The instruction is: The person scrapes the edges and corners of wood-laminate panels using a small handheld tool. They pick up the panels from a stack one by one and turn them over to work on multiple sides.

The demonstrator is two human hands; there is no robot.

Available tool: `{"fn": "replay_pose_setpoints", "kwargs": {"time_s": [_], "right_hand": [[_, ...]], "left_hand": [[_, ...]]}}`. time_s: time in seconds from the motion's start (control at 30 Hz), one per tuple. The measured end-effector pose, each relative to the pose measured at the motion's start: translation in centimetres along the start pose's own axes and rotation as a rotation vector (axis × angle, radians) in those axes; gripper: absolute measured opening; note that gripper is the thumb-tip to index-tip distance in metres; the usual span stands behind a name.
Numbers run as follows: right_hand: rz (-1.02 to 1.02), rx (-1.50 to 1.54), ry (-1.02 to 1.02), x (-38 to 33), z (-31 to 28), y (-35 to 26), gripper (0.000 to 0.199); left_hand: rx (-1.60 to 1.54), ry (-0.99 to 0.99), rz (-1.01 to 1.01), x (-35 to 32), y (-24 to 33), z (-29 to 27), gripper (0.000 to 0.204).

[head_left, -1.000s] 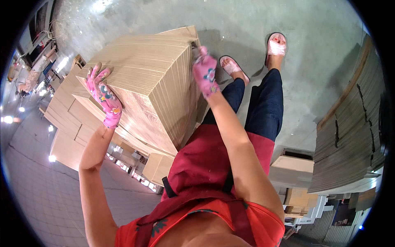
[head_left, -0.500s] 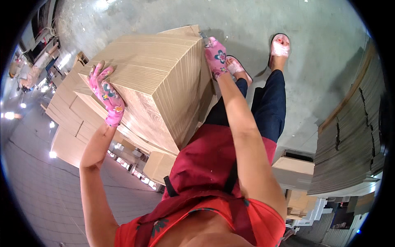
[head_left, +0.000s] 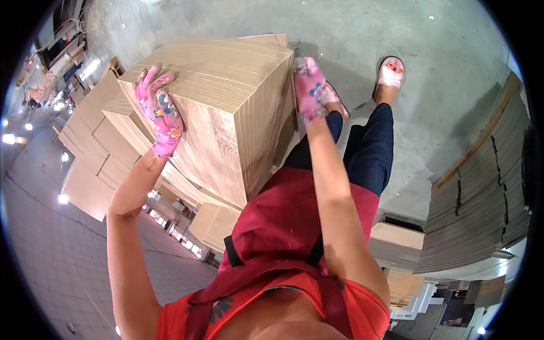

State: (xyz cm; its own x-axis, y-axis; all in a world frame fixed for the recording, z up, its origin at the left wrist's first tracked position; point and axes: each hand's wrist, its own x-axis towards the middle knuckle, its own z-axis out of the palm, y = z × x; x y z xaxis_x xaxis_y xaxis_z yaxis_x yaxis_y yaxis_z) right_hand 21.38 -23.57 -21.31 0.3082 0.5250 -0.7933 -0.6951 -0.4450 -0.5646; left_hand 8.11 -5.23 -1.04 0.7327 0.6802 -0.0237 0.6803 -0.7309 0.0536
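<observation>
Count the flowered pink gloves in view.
2: one on the left hand, against the board stack; one on the right hand, beside that stack. Neither is hidden.

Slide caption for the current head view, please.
Gloved left hand on stacked wood-grain panels, gloved right hand alongside.

The right hand (head_left: 310, 90) has shifted, partly hiding the left slipper (head_left: 335, 99).

There are two pink cloth gloves with flowers (head_left: 165, 122) (head_left: 310, 93) and two shiny pink slippers (head_left: 391, 75) (head_left: 331, 93). I count one dark red cloth apron (head_left: 277, 226), one bright red shirt (head_left: 362, 297) and one pair of dark blue pants (head_left: 371, 144). One big stack of light brown wooden boards (head_left: 207, 139) is in front, with too many boards to count.
</observation>
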Motion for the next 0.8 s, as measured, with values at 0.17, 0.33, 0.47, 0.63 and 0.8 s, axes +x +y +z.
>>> {"fn": "replay_pose_setpoints", "kwargs": {"time_s": [0.17,0.33,0.47,0.63,0.8], "right_hand": [[-0.186,-0.049,0.103,-8.9,2.0,-7.6,0.006],[-0.430,-0.211,0.063,-13.2,4.0,-7.9,0.011],[-0.346,-0.322,0.147,-7.9,3.6,-5.1,0.004],[-0.312,-0.136,0.153,-4.9,0.9,0.1,0.012],[-0.494,-0.077,0.023,-14.3,4.8,-6.6,0.009]], "left_hand": [[-0.049,0.000,0.001,-0.2,-0.2,0.1,0.041],[-0.013,0.049,0.000,-0.7,-0.6,0.3,0.039],[-0.037,0.070,0.004,-0.3,-0.6,0.1,0.031],[-0.167,0.074,-0.032,0.1,-0.3,0.9,0.026],[-0.012,0.063,0.019,0.0,0.0,0.0,0.035]]}}
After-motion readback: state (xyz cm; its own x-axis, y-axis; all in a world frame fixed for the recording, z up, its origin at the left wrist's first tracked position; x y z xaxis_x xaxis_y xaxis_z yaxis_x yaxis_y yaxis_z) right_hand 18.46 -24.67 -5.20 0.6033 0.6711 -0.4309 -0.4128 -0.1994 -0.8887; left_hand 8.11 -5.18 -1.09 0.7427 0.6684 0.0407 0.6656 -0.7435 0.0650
